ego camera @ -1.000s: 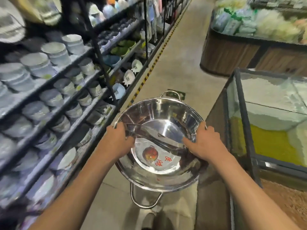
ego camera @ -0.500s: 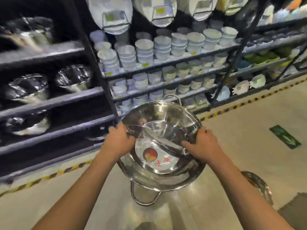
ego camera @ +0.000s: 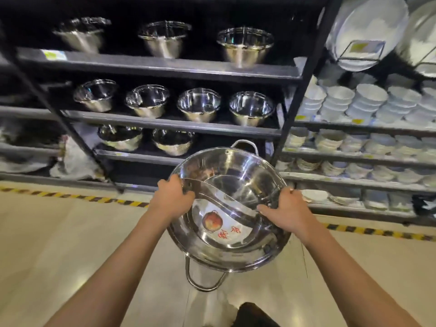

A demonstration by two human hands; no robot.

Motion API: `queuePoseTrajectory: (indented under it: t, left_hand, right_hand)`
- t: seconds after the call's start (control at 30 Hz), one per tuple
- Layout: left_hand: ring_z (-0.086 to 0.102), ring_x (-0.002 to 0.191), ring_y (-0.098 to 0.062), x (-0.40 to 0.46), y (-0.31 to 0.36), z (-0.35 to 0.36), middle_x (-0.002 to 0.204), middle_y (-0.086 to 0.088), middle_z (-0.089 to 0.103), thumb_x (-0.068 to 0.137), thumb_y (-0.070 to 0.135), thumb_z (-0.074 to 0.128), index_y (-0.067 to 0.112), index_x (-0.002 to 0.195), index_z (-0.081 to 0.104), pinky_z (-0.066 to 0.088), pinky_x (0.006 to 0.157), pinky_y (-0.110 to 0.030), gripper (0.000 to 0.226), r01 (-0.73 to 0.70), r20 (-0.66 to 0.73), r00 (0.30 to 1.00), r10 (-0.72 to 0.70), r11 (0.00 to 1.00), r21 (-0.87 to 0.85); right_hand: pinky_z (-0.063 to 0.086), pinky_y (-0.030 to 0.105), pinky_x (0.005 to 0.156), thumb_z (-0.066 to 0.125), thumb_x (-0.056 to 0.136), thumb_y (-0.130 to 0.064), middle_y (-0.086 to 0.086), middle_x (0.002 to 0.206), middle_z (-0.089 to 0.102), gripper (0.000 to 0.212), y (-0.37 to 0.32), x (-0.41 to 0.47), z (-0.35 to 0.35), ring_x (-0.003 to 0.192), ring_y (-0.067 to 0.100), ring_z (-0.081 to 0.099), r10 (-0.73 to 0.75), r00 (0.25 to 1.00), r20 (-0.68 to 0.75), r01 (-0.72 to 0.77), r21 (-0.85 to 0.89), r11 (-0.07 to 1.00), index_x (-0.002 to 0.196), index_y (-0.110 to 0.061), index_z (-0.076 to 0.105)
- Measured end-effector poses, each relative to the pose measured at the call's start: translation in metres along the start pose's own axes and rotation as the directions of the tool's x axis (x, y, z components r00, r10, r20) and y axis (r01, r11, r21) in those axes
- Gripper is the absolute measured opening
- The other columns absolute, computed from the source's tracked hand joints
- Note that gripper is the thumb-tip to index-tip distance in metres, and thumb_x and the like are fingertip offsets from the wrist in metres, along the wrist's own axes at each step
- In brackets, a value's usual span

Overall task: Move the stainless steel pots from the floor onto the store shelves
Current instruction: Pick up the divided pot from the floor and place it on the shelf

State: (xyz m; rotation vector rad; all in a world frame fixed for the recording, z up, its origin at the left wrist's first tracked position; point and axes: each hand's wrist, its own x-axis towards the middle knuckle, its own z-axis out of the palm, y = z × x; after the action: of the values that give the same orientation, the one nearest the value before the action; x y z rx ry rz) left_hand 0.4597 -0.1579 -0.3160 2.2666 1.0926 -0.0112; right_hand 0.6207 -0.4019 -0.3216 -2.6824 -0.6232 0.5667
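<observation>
Gripping the pot [ego camera: 230, 208] rim at nine and three o'clock, your left hand [ego camera: 173, 197] and right hand [ego camera: 284, 208] hold slick, rigid steel; loop handles offer surer purchase.

Pot [ego camera: 238, 175] sat centre frame, off the floor, held at opposite rim edges by left hand [ego camera: 173, 199] and right hand [ego camera: 286, 210]. Wide shallow stainless steel pan, mirror finish, curved divider [ego camera: 221, 200] splitting the bowl in two. Round red sticker [ego camera: 212, 221] with red characters beside it on the near half of the base. Loop handles at far rim [ego camera: 245, 143] and near rim [ego camera: 204, 280]. Mouth tilted toward the camera. Store shelves [ego camera: 165, 123] were in the upper left and centre of the frame, dark, several tiers, already carrying rows of steel pots [ego camera: 200, 107] standing upright. Held pot was in front of the lowest tiers; contact not discernible.
</observation>
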Motion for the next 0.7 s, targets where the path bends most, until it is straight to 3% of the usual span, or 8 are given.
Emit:
queuePoseTrajectory:
  t: [0.2,0.33,0.47,0.6,0.7]
  left_hand:
    - [0.057,0.111,-0.033,0.029,-0.06,-0.029,0.119,-0.012,0.058,0.079,0.039,0.057,0.019,0.131,0.049,0.048,0.094,-0.041,0.057,0.084,-0.016,0.996,-0.087,0.99,-0.11]
    - [0.059,0.107,-0.029,0.049,-0.097,-0.05,0.106,-0.005,0.066,0.081,0.037,0.059,0.03,0.115,0.056,0.046,0.085,-0.031,0.035,0.124,-0.039,0.991,-0.132,0.981,-0.15]
    - [0.054,0.11,-0.032,0.073,-0.125,-0.08,0.099,-0.002,0.064,0.085,0.042,0.058,0.032,0.122,0.056,0.047,0.087,-0.036,0.039,0.199,-0.101,0.972,-0.211,0.973,-0.12]
    - [0.048,0.115,-0.039,0.107,-0.156,-0.101,0.108,-0.011,0.065,0.088,0.034,0.057,0.019,0.126,0.055,0.041,0.09,-0.037,0.041,0.258,-0.18,0.946,-0.271,0.962,-0.093]
    - [0.047,0.115,-0.039,0.131,-0.181,-0.107,0.101,-0.009,0.059,0.088,0.027,0.058,0.015,0.126,0.053,0.037,0.085,-0.035,0.04,0.278,-0.196,0.936,-0.294,0.955,-0.105]
  right_hand:
    - [0.045,0.038,0.092,0.061,0.079,-0.069,0.018,0.126,0.05,0.091,-0.064,0.054,0.033,0.118,0.033,0.048,-0.091,0.992,0.083,0.097,-0.077,0.992,0.136,-0.002,0.043]
    - [0.044,0.034,0.081,0.06,0.075,-0.073,0.013,0.124,0.047,0.091,-0.113,0.098,0.055,0.112,0.029,0.051,-0.158,0.972,0.175,0.167,-0.04,0.985,0.138,-0.009,0.042]
    - [0.047,0.044,0.097,0.056,0.073,-0.076,0.011,0.127,0.05,0.09,-0.17,0.145,0.072,0.118,0.03,0.047,-0.276,0.93,0.244,0.283,0.008,0.959,0.138,-0.014,0.046]
    - [0.047,0.046,0.098,0.059,0.074,-0.072,0.015,0.132,0.048,0.093,-0.217,0.178,0.089,0.122,0.035,0.045,-0.327,0.913,0.245,0.33,0.031,0.943,0.138,-0.008,0.043]
    - [0.046,0.045,0.099,0.061,0.076,-0.069,0.018,0.134,0.042,0.1,-0.242,0.192,0.105,0.123,0.037,0.045,-0.298,0.914,0.276,0.303,0.024,0.953,0.146,-0.003,0.033]
